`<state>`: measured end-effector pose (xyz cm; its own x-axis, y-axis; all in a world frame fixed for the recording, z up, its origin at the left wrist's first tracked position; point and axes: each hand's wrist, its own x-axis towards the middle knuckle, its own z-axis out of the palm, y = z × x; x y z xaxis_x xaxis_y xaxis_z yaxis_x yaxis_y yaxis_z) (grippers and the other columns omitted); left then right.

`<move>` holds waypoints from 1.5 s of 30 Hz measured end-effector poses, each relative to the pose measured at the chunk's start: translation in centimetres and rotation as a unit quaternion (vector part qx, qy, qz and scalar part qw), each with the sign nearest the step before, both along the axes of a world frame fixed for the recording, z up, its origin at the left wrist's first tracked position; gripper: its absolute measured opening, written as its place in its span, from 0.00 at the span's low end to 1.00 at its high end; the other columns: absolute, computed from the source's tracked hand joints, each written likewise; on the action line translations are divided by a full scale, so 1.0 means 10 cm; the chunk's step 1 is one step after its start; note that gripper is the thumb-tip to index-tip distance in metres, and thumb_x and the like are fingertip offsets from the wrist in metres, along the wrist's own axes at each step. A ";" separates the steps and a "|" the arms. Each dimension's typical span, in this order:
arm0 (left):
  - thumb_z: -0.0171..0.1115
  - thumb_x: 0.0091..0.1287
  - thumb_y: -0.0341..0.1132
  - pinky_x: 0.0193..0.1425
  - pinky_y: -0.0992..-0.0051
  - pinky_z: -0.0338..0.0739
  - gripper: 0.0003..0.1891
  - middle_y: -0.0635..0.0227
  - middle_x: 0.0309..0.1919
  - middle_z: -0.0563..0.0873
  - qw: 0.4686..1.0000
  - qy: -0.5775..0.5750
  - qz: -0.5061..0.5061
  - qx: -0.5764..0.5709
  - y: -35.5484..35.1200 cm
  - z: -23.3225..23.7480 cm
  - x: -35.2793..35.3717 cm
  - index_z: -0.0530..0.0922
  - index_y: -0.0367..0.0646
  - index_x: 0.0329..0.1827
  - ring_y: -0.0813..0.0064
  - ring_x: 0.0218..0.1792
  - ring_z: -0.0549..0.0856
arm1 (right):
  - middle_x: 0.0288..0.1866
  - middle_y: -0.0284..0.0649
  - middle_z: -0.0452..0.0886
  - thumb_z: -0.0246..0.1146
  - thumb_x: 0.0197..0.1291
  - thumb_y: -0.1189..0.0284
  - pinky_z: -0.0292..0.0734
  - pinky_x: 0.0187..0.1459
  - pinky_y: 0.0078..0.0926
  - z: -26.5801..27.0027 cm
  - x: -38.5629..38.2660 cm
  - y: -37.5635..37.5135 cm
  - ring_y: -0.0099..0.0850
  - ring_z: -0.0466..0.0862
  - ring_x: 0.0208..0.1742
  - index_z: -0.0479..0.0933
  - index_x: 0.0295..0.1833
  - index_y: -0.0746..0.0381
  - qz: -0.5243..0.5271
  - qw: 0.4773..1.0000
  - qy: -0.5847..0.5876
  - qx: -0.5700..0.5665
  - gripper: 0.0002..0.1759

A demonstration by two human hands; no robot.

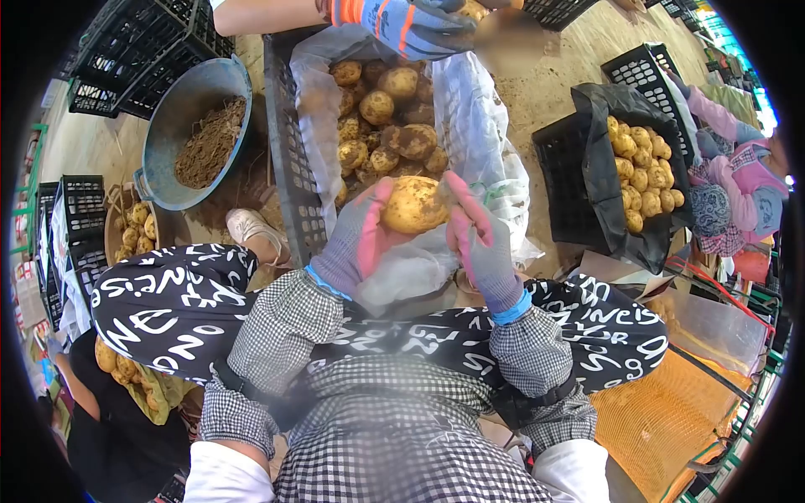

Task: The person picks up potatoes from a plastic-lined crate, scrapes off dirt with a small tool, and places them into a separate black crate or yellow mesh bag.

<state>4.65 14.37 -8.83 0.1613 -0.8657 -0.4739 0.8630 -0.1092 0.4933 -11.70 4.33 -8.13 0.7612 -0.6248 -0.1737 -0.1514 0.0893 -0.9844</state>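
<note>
In the head view, a pale yellow potato point(412, 206) with brown soil on its right side sits in my left hand point(362, 236), whose pink-and-grey gloved fingers wrap its left end. My right hand point(480, 239), gloved alike, is at the potato's right end with fingers closed together. Whether something small is pinched in them is hidden. Just beyond both hands, soil-covered potatoes point(394, 117) fill a black crate point(295, 159) lined with clear plastic point(478, 109).
At upper left stands a blue-grey tub point(153, 159) of soil point(210, 144). Cleaner potatoes point(644, 172) fill a black-lined crate point(566, 180) on the right. A co-worker's gloved hand point(415, 27) reaches over the far crate edge. Orange mesh point(671, 411) lies at lower right.
</note>
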 end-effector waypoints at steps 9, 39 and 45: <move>0.50 0.77 0.54 0.60 0.63 0.81 0.29 0.61 0.57 0.80 0.992 -0.114 0.039 0.030 -0.04 0.21 -0.05 0.70 0.37 0.67 0.65 0.61 0.80 | 0.43 0.37 0.81 0.52 0.75 0.65 0.76 0.33 0.20 0.07 -0.01 -0.07 0.22 0.78 0.31 0.66 0.75 0.61 -0.125 0.991 0.025 0.032 0.26; 0.57 0.74 0.51 0.68 0.66 0.75 0.33 0.62 0.64 0.73 0.994 -0.078 -0.048 -0.064 -0.04 0.31 0.01 0.61 0.42 0.75 0.70 0.66 0.75 | 0.69 0.43 0.71 0.70 0.57 0.71 0.68 0.69 0.28 0.35 0.05 -0.12 0.30 0.72 0.69 0.59 0.76 0.66 0.009 0.984 -0.085 0.154 0.43; 0.53 0.75 0.40 0.52 0.64 0.81 0.18 0.60 0.44 0.86 0.839 -0.535 -0.083 0.048 -0.20 -0.29 0.48 0.79 0.40 0.60 0.68 0.48 0.85 | 0.62 0.41 0.78 0.67 0.61 0.71 0.74 0.66 0.37 0.39 -0.11 -0.27 0.32 0.78 0.63 0.65 0.71 0.65 -0.105 0.973 -0.114 0.172 0.34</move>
<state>9.45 12.34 -11.71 0.4200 -0.8847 -0.2023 -0.0999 -0.2667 0.9586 -12.77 1.62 -4.22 0.6657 -0.7058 -0.2422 0.1250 0.4255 -0.8963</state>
